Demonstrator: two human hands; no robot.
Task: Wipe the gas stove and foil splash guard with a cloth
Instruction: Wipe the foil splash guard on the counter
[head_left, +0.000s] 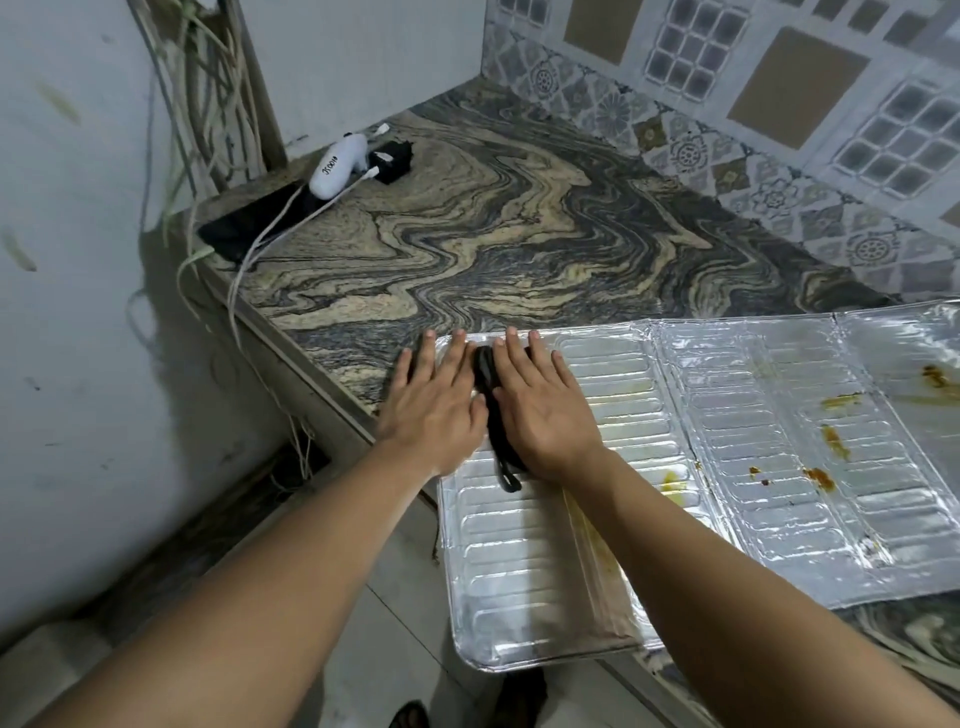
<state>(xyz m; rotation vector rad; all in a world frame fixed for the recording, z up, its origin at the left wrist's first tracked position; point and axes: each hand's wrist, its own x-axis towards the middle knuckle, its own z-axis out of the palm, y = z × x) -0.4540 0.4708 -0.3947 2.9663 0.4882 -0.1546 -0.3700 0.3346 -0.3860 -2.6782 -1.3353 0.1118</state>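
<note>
The foil splash guard (727, 441) lies flat and unfolded on the marbled countertop (493, 223), its near-left corner hanging over the counter's edge. Brown and yellow stains mark its right and middle panels. A black cloth (491, 410) is bunched on the guard's far-left panel. My left hand (434, 405) and my right hand (540, 410) press flat on it, palms down, fingers spread, with the cloth showing in the gap between them. No gas stove is in view.
A white device (335, 166) with white cables, a black adapter (392, 158) and a flat black pouch (249, 223) sit at the counter's far-left corner. Patterned tiles (727, 130) line the back wall. The floor and my feet show below the counter edge.
</note>
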